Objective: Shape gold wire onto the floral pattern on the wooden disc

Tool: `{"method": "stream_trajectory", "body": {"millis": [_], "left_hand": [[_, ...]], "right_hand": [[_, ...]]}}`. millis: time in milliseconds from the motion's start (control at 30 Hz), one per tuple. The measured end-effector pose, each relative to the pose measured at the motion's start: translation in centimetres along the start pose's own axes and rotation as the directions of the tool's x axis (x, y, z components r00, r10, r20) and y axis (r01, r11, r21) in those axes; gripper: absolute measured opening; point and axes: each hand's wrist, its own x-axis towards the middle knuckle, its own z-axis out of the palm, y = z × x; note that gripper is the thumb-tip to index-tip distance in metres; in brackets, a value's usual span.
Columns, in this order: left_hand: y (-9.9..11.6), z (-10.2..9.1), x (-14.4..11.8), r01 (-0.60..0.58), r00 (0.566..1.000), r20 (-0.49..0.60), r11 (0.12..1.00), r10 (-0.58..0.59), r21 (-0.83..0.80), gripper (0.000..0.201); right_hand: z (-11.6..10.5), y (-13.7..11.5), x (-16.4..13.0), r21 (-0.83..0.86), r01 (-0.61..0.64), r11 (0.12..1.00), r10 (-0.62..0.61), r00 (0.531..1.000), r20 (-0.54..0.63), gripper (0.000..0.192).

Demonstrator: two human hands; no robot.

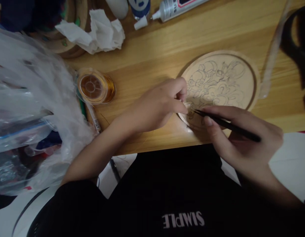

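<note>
A round wooden plate (pixel 252 77) with a raised rim lies on the table, its face covered with a line drawing of flowers. My right hand (pixel 248 135) grips black tweezers (pixel 231 126), their fine tips down at the plate's lower left part. Beside those tips, my left hand (pixel 164 102) rests at the plate's left edge with fingers curled and thumb stretched toward the drawing. Whatever its fingertips pinch is too small to make out. Further left stands a clear spool of gold-coloured wire (pixel 93 86).
A crumpled tissue (pixel 103 33) lies at the back left, near stacked round wooden pieces (pixel 61 46). An uncapped glue tube (pixel 177 10) and a white cap (pixel 141 23) are at the back. Plastic bags (pixel 43 98) crowd the left. Black-handled scissors (pixel 291 46) lie right, beside a clear strip (pixel 268 72).
</note>
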Motion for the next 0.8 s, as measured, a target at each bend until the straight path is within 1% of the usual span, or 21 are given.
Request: {"method": "stream_trajectory", "body": {"millis": [33, 100, 200, 233, 267, 333, 400, 467, 600, 667, 800], "left_hand": [[0.1, 0.0, 0.0, 0.022, 1.000, -0.007, 1.000, -0.022, -0.017, 0.019], [0.3, 0.0, 0.0, 0.074, 0.997, -0.008, 0.996, -0.075, -0.053, 0.013], [0.5, 0.0, 0.3, 0.162, 0.986, -0.013, 0.982, -0.164, -0.101, 0.011], [0.6, 0.0, 0.4, 0.181, 0.983, -0.011, 0.977, -0.183, -0.113, 0.012], [0.6, 0.0, 0.4, 0.192, 0.981, -0.012, 0.974, -0.194, -0.123, 0.013], [0.6, 0.0, 0.5, 0.198, 0.979, -0.017, 0.971, -0.202, -0.137, 0.012], [0.6, 0.0, 0.4, 0.202, 0.978, -0.017, 0.967, -0.207, -0.153, 0.011], [0.5, 0.0, 0.4, 0.217, 0.975, -0.005, 0.960, -0.221, -0.177, 0.011], [0.3, 0.1, 0.4, 0.237, 0.969, -0.010, 0.938, -0.248, -0.254, 0.013], [0.5, 0.1, 0.5, 0.256, 0.962, -0.021, 0.924, -0.273, -0.284, 0.011], [0.8, 0.0, 0.6, 0.308, 0.943, -0.027, 0.904, -0.330, -0.297, 0.009]], "right_hand": [[-0.3, 0.6, 0.2, 0.024, 0.031, 0.999, -0.031, 0.999, 0.007, 0.043], [-1.0, 1.8, 0.8, 0.084, 0.060, 0.995, -0.066, 0.996, 0.065, 0.044], [-2.4, 3.5, 2.5, 0.174, 0.082, 0.981, -0.123, 0.964, 0.236, 0.040], [-2.8, 3.9, 3.2, 0.187, 0.106, 0.977, -0.159, 0.942, 0.294, 0.038], [-3.1, 4.3, 3.9, 0.202, 0.155, 0.967, -0.219, 0.911, 0.349, 0.037], [-3.5, 4.9, 5.4, 0.237, 0.263, 0.935, -0.345, 0.831, 0.437, 0.034], [-3.8, 5.2, 6.7, 0.242, 0.309, 0.920, -0.391, 0.772, 0.500, 0.029], [-3.9, 5.4, 7.8, 0.241, 0.326, 0.914, -0.406, 0.734, 0.544, 0.024], [-3.7, 5.5, 9.4, 0.310, 0.360, 0.880, -0.475, 0.646, 0.598, 0.020], [-3.6, 5.5, 9.9, 0.320, 0.347, 0.881, -0.472, 0.625, 0.621, 0.020], [-3.4, 5.6, 10.5, 0.339, 0.296, 0.893, -0.449, 0.619, 0.645, 0.021]]}}
